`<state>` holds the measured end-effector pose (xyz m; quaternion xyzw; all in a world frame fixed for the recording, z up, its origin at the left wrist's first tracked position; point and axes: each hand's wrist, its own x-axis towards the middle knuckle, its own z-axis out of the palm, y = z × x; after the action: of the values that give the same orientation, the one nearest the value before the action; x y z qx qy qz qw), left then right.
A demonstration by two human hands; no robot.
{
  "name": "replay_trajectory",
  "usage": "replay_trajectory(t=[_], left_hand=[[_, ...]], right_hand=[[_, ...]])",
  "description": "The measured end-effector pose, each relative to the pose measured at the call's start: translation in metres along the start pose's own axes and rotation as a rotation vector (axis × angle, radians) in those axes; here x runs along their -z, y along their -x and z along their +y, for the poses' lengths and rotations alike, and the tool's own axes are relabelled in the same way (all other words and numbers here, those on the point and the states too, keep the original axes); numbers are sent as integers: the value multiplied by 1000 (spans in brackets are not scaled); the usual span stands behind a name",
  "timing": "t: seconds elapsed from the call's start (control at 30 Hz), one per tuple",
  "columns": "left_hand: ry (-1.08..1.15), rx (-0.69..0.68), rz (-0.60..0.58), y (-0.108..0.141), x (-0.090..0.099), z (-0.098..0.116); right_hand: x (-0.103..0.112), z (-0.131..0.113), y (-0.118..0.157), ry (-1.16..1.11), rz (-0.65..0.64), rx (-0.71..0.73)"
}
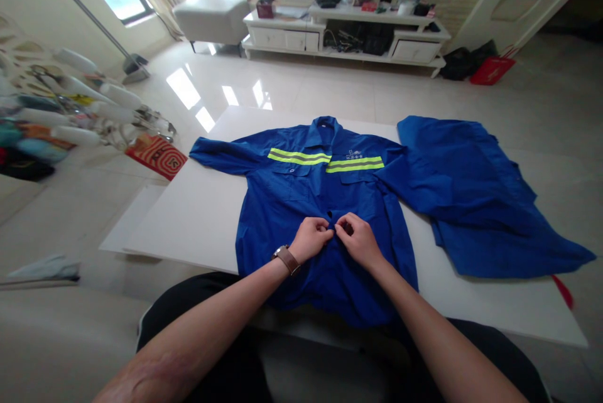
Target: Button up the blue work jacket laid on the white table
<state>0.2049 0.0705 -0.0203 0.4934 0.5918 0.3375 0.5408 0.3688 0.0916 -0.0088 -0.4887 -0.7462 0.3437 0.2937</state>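
A blue work jacket (287,202) with yellow-and-grey reflective strips across its chest lies front up on the white table (198,214), collar at the far side. At the middle of its front opening, my left hand (311,238) pinches the fabric edge. Close beside it, my right hand (357,236) pinches the other edge, thumb and finger together. A small dark spot shows on the placket just above my fingertips. Whatever button lies between the fingers is hidden. To the right, a folded blue garment (490,202) lies partly under or against the jacket's sleeve.
A red patterned box or bag (157,155) stands beyond the table's left edge, near a lamp with white tubes (117,95). A low white TV cabinet (287,39) holds various items along the far wall. A red bag (494,69) sits on the floor at right.
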Motion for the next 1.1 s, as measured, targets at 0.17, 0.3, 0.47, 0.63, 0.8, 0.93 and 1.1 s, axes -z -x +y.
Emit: replay_trajectory(t=[0.17, 0.3, 0.47, 0.63, 0.8, 0.93, 1.1], left_hand=[[-22, -16, -4, 1, 1, 3], [-102, -25, -23, 0, 6, 6], [-224, -38, -84, 1, 15, 14], [-262, 5, -129, -1, 19, 14], [-221, 43, -234, -5, 22, 13], [-245, 50, -253, -3, 26, 20], [-297, 19, -237, 0, 29, 22]], right_hand=[[-1, 2, -1, -24, -2, -14], [-4, 7, 0, 22, -46, -13], [-7, 8, 2, 94, -89, 5], [-6, 6, 4, 183, -86, 2], [-2, 1, 5, 223, -105, -3], [0, -4, 5, 221, -95, -3], [-2, 0, 3, 100, -108, -20]])
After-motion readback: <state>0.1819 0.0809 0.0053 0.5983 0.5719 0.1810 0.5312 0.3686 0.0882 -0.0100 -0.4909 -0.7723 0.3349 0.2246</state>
